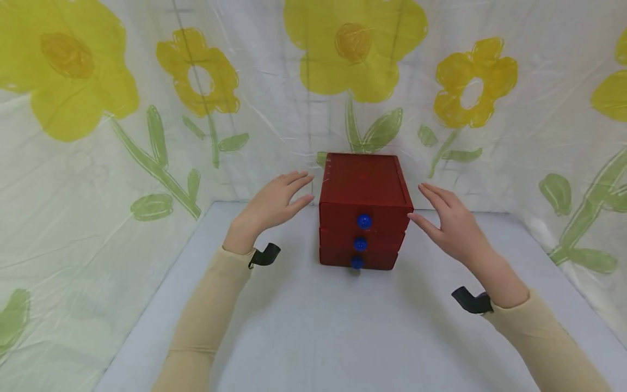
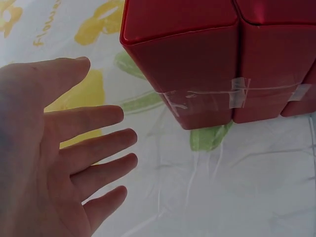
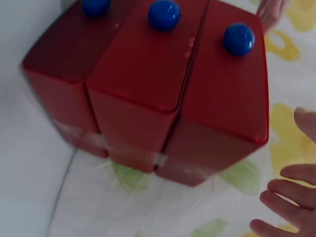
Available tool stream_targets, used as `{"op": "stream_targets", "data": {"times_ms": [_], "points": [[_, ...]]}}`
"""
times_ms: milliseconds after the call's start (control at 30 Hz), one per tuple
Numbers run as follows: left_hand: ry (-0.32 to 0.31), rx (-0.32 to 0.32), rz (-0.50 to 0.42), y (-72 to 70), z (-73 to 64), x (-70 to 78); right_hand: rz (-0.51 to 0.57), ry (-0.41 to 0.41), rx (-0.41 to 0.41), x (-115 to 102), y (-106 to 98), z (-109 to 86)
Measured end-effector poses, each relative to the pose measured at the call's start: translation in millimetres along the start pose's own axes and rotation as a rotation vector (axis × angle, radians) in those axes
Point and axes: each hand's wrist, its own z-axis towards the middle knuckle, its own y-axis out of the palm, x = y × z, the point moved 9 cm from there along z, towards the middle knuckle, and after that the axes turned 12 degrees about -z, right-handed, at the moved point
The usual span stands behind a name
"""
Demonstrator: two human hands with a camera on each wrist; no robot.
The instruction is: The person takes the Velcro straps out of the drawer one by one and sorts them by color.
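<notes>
A dark red chest of three stacked drawers stands at the back of the table, each drawer front with a round blue knob. All three drawers look closed. My left hand hovers to the left of the chest, fingers extended toward it and apart from its side. On the other side my right hand is raised by the chest's right edge, fingers straight, holding nothing. In the left wrist view clear tape runs across the drawers' side. The right wrist view shows the blue knobs and part of the right hand.
The chest rests on a white table. Behind it and along the sides hangs a white sheet with yellow flowers and green leaves. A black wrist mount sits on the left wrist, another mount on the right.
</notes>
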Motion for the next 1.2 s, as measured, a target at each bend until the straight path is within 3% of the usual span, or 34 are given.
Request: {"op": "stream_targets", "data": {"times_ms": [167,367,533,833,1200], "points": [[0.018,0.002,-0.069,0.1,6.7,4.4,0.057,-0.019,0.209,-22,-13,0.7],[0.047,-0.001,-0.142,0.9,14.4,8.2,0.102,0.007,0.314,-37,-14,-0.2],[0.064,-0.014,-0.163,2.5,20.4,9.7,0.132,0.031,0.313,-45,-6,-0.8],[0.018,-0.054,-0.198,9.5,26.1,3.6,0.191,0.078,0.268,-59,11,-2.6],[-0.095,-0.103,-0.275,16.7,29.1,-9.0,0.307,0.155,0.221,-64,37,-8.5]]}}
